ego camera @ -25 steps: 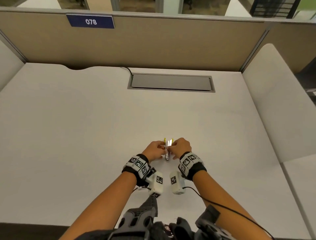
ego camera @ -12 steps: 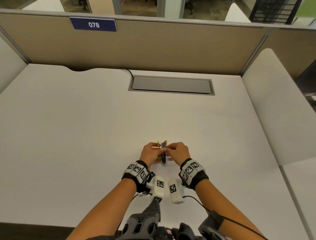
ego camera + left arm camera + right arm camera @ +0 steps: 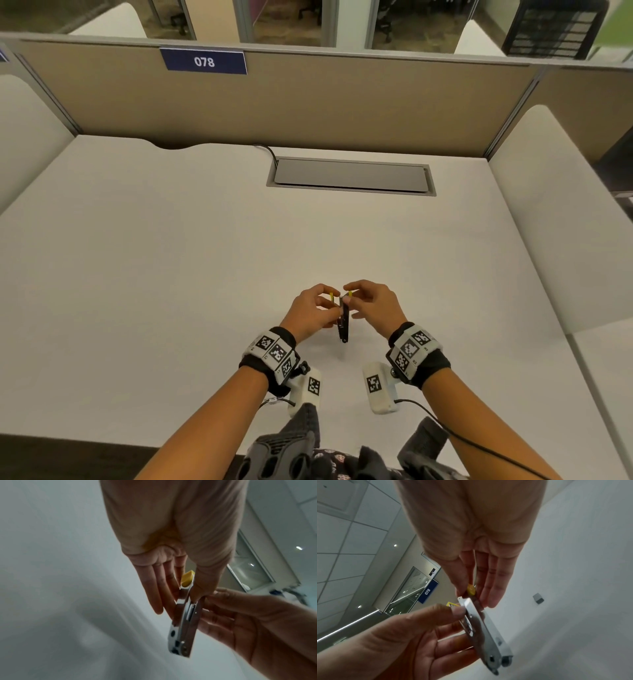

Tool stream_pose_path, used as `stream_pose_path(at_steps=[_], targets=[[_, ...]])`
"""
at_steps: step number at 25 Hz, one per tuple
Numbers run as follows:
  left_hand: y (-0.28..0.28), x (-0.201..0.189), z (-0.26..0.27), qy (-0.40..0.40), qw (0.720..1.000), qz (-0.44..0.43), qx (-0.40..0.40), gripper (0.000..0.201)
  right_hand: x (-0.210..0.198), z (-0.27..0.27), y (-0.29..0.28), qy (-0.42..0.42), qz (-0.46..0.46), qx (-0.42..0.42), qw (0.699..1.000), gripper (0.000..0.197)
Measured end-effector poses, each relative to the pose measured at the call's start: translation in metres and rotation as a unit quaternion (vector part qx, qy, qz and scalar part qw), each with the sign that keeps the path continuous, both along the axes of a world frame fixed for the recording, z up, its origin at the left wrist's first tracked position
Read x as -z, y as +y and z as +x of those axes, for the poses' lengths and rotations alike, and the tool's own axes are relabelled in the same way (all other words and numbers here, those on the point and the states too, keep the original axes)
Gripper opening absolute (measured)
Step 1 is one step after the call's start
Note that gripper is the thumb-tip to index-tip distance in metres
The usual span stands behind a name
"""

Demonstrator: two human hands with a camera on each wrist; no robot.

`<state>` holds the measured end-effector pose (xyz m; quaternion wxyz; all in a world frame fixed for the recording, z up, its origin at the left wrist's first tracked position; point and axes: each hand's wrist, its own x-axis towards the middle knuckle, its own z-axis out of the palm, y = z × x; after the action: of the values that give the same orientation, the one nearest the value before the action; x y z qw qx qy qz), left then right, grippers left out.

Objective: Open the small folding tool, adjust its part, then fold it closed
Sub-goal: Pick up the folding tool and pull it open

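Observation:
Both hands hold the small metal folding tool upright just above the white desk, near its front edge. Its two handles lie close together, each ending in a yellow tip. My left hand pinches the left handle's upper end between thumb and fingers; the left wrist view shows this hand on the tool. My right hand pinches the right handle near its yellow tip. In the right wrist view the tool points its pivot end down.
A grey cable hatch is set into the desk at the back, with a black cable beside it. A beige partition labelled 078 closes the far side. White side panels stand left and right.
The tool has turned from showing its shiny face to a dark, edge-on view. My wrists have drawn a little apart, and both hands keep their hold.

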<state>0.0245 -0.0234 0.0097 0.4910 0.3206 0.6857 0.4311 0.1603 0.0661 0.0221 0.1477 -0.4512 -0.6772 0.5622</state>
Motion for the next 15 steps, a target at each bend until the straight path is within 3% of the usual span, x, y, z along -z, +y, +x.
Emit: stream_pose_path(at_steps=[3,7,15], targets=[[-0.001,-0.003,0.004,0.101,0.993,0.017,0.054,0.030,0.000,0.004,-0.007,-0.016,0.054,-0.016,0.998,0.023],[-0.001,-0.008,0.007,0.174,0.982,0.031,0.068,0.027,0.000,0.008,-0.013,-0.020,0.088,-0.009,0.996,0.025],[-0.006,-0.011,0.010,0.183,0.981,0.055,0.041,0.019,-0.002,0.011,-0.021,-0.003,0.128,0.002,0.992,0.018]])
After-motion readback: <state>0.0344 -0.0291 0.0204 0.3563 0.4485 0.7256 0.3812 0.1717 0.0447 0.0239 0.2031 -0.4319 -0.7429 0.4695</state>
